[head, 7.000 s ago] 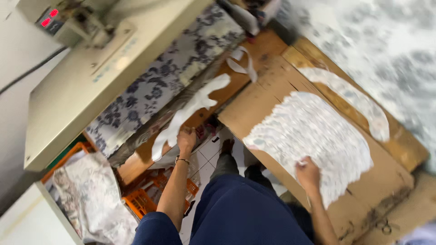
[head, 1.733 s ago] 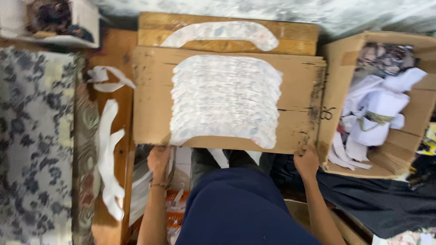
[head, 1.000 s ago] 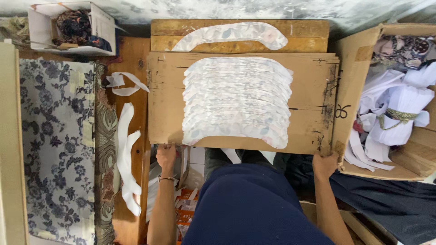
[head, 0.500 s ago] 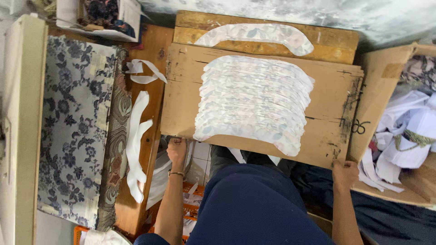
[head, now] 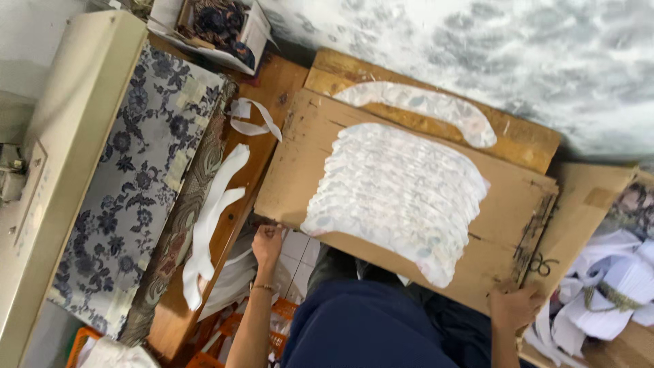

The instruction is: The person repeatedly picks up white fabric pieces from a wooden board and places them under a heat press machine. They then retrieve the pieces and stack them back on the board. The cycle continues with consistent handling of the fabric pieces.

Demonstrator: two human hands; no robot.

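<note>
A flat brown cardboard sheet [head: 306,150] lies across my lap, its far side against a wooden board [head: 524,140]. Several curved white fabric pieces [head: 398,194] lie fanned out on it, overlapping in a row. One more curved fabric piece [head: 422,105] rests on the wooden board beyond. My left hand [head: 267,242] grips the cardboard's near left corner. My right hand [head: 514,307] grips its near right corner, beside a pair of scissors [head: 541,262] lying at the edge.
A dark floral cloth [head: 129,184] covers a table on the left beside a cream sewing machine [head: 48,157]. White fabric strips [head: 211,218] lie on a wooden ledge. A box of white pieces [head: 613,286] stands at right, another box [head: 211,27] at top.
The view has swung: the cardboard now sits tilted in the frame and the sewing machine shows at left. Both hands keep their hold on the cardboard's near corners.
</note>
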